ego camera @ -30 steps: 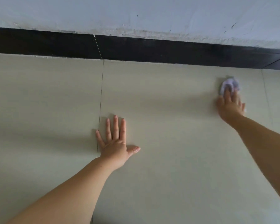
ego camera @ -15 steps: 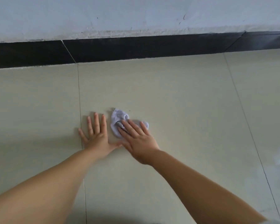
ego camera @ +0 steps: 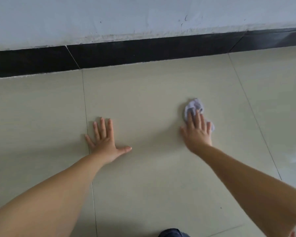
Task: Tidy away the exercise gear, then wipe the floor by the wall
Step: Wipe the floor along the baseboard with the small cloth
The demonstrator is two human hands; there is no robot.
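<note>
Step in hand: floor wiping. Crumpled pale lilac cloth [ego camera: 194, 107] near black skirting board [ego camera: 143, 52], pressed under flat, straight-fingered right hand [ego camera: 197, 132]. Left hand [ego camera: 105, 140] splayed flat, empty. Next, likely: sweep cloth toward skirting.

No writing, label, brand, number or sign can be read anywhere in the head view; the surfaces in sight carry only scuffs, cracks and joint lines, none of which form letters or digits.
</note>
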